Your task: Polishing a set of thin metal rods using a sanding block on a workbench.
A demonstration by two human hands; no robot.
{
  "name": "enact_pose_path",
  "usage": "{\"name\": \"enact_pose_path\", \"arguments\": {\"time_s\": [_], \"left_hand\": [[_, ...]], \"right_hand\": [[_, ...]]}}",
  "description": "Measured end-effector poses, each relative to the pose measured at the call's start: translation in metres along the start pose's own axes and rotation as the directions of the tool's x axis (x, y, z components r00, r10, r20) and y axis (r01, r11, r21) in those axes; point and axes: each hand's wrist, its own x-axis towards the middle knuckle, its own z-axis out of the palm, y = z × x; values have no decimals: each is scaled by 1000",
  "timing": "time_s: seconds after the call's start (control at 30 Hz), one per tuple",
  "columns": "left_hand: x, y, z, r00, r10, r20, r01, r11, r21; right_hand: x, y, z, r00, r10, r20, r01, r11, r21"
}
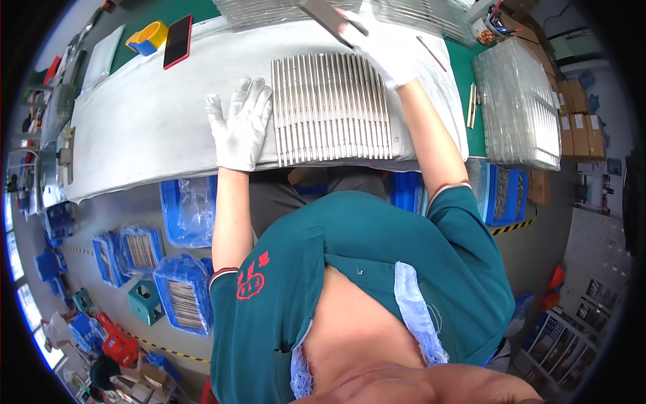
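Observation:
A row of slim shiny metal rods (330, 108) lies side by side on the white cloth (148, 114) in front of me, their ends lined up near the table edge. My left hand (241, 128), in a white glove, rests flat with fingers spread against the left side of the row. Beyond the far right corner of the rods, my right hand (385, 50), also gloved, is closed round a grey-brown rectangular block (326, 20). The block is tilted, and its near end is partly covered by my fingers.
A red-edged phone (177, 42) and a yellow tape roll (149, 35) lie at the back left. Plastic-wrapped rods (517, 104) are stacked at the right. A thin stick (431, 54) lies on the cloth. Blue crates (183, 296) stand on the floor.

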Motion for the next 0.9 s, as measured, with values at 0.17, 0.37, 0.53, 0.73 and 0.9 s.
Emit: {"name": "enact_pose_path", "arguments": {"time_s": [0.17, 0.37, 0.53, 0.73, 0.9], "left_hand": [[-8, -23, 11, 975, 224, 3, -183, 792, 583], [-46, -68, 54, 805, -299, 513, -545, -714, 439], [-42, -90, 39, 819, -358, 449, -533, -765, 362], [-41, -95, 31, 808, -315, 498, -506, -803, 313], [-40, -93, 31, 802, -321, 503, -510, -807, 298]], "right_hand": [[-77, 32, -20, 982, -179, -64, 147, 928, -343], [-101, 69, -19, 976, 3, -216, -70, 950, -304], [-98, 49, -23, 965, 244, -100, -250, 967, -50], [-113, 33, -24, 864, 249, -438, -84, 928, 362], [-123, 32, -22, 961, 110, -254, -111, 994, 11]]}}
